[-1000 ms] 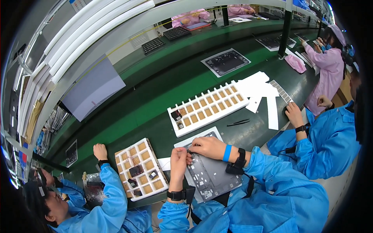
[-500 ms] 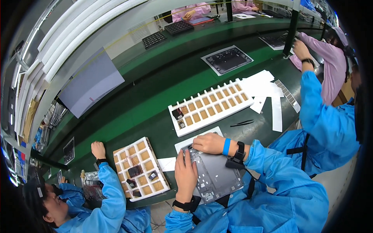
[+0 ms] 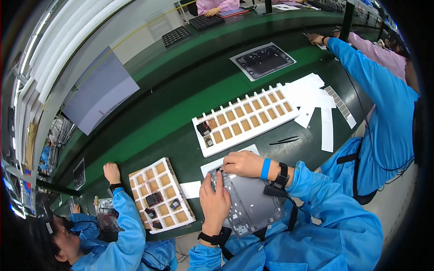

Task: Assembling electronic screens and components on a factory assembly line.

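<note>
A grey tablet back housing [image 3: 255, 198], inner side up with small parts along its edges, lies tilted in front of me at the table's near edge. My left hand [image 3: 214, 201] grips its left edge, index and middle fingers reaching up toward the upper left corner. At that corner my right hand [image 3: 244, 163] has its fingers curled and pressed together against the housing; whatever is between them is hidden. Beneath the housing's far edge a white sheet [image 3: 249, 150] shows. Dark tweezers [image 3: 285, 140] lie beyond my right hand.
A white foam tray [image 3: 246, 135] holds small black wired parts at its left end. Another tray [image 3: 185, 217] stands left, beside a co-worker's arm [image 3: 124, 210]. White papers [image 3: 312, 97] lie right; another housing [image 3: 264, 61] is farther back. A blue-sleeved arm [image 3: 370, 67] reaches across at right.
My hands stay at the housing's upper left corner, with small finger shifts. At right, the blue-sleeved co-worker's arm has stretched farther over the table. The view has shifted slightly.
</note>
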### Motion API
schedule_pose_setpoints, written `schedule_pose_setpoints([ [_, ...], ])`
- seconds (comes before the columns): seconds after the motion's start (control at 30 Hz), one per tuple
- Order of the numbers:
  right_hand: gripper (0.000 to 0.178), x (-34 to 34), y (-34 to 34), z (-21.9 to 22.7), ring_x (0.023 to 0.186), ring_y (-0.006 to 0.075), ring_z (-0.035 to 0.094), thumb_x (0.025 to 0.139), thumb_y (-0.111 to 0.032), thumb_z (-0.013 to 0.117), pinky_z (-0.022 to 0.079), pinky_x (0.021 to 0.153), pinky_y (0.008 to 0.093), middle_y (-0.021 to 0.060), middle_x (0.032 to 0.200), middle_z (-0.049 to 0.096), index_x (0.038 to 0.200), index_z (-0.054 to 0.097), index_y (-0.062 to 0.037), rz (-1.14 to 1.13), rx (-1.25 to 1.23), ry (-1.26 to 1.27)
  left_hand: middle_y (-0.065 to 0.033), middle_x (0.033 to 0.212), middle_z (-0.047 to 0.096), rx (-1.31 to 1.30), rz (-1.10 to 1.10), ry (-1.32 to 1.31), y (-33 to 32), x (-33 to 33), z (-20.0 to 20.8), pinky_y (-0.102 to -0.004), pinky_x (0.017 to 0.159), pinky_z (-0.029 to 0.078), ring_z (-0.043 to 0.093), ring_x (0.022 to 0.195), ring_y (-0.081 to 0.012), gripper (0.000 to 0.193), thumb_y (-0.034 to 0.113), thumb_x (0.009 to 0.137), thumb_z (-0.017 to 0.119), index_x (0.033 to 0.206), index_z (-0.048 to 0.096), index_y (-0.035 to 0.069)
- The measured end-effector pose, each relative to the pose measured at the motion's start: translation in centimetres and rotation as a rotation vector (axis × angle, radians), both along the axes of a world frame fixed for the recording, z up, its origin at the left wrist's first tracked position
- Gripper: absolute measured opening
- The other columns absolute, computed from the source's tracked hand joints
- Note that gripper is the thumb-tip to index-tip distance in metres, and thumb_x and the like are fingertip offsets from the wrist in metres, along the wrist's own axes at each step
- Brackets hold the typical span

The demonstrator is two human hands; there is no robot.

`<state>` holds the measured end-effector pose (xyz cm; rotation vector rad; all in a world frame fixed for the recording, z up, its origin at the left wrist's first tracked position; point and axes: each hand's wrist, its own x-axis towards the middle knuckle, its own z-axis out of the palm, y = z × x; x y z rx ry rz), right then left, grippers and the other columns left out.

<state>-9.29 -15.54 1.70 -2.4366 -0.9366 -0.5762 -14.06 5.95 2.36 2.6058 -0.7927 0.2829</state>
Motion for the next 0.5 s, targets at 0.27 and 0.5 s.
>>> schedule_pose_setpoints([
  [0.27, 0.014, 0.6, -1.1, -0.3, 0.087, 0.026, 0.066, 0.088, -0.017, 0.07, 0.055, 0.076, 0.0375, 0.0066, 0.093, 0.064, 0.097, 0.074, -0.0065, 0.075, 0.294, 0.17, -0.0277, 0.139, 0.049, 0.116, 0.011, -0.032, -0.6, 0.3, 0.8, -0.0513, 0.107, 0.04, 0.049, 0.123, -0.0439, 0.052, 0.012, 0.089, 0.06, 0.141, 0.059, 0.01],
  [0.5, 0.014, 0.5, -1.1, -0.6, 0.085, 0.0283, 0.066, 0.086, -0.014, 0.072, 0.055, 0.076, 0.0394, 0.0078, 0.087, 0.068, 0.096, 0.072, -0.004, 0.043, 0.375, 0.213, -0.0258, 0.14, 0.049, 0.207, 0.039, -0.036, -1.3, 0.5, 0.4, -0.0536, 0.108, 0.038, 0.048, 0.124, -0.0431, 0.054, 0.014, 0.086, 0.062, 0.14, 0.059, 0.012],
])
